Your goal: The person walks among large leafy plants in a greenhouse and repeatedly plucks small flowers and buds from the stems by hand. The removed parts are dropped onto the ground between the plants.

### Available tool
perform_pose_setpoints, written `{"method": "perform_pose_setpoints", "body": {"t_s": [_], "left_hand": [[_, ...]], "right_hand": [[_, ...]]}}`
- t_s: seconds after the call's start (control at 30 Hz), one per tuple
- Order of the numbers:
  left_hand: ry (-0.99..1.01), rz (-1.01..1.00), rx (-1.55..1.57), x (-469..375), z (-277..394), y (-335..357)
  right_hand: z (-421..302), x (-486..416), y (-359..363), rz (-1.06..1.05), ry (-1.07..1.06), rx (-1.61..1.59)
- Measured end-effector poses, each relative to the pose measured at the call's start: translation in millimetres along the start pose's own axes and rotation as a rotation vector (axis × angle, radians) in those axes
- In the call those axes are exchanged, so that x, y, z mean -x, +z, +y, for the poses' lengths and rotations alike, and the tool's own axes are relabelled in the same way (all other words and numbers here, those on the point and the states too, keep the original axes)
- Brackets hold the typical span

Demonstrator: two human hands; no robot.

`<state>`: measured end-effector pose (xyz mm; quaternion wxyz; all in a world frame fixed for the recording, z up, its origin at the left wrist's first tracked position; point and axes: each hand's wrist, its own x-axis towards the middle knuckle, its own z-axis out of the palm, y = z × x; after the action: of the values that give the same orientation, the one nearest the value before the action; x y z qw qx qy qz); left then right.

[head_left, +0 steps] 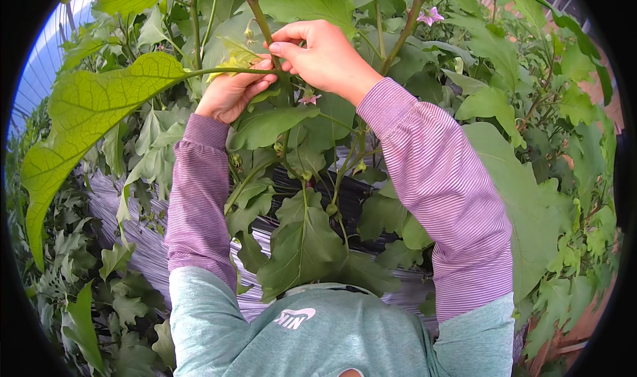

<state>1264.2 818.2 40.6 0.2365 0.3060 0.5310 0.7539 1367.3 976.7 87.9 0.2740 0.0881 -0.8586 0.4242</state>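
Observation:
A brownish-green eggplant stem rises before me at the top middle. My right hand comes from the right, with thumb and forefinger closed at this stem. My left hand is low on its other side, its fingers curled at the stem where a leaf stalk branches off. That stalk crosses in front of my left hand and carries a large lit leaf out to the left. Small yellow-green leaves stand just above my left hand. The exact contact of my fingertips is partly hidden.
Lobed eggplant leaves crowd below my hands. A pink-purple flower hangs under my right hand, and another flower is farther right. Shiny plastic mulch film covers the ground. A second branched stem stands to the right.

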Motion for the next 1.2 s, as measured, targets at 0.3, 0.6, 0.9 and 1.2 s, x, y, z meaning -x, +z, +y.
{"method": "perform_pose_setpoints", "body": {"t_s": [0.3,0.6,0.9,1.2], "left_hand": [[-0.013,0.123,0.813,-3.0,-61.2,-0.3],[0.223,0.439,-0.31,-8.5,-100.2,-32.9],[0.176,0.103,-0.537,-44.4,-89.9,-2.9],[0.233,0.212,-0.455,-42.9,-102.5,6.7]], "right_hand": [[-9.6,8.9,11.6,0.076,-0.069,0.123],[1.6,8.9,2.0,0.19,0.052,-0.122],[-9.8,22.0,-7.2,0.134,0.085,-0.157],[-16.2,33.7,-11.1,0.151,0.082,-0.133]]}}
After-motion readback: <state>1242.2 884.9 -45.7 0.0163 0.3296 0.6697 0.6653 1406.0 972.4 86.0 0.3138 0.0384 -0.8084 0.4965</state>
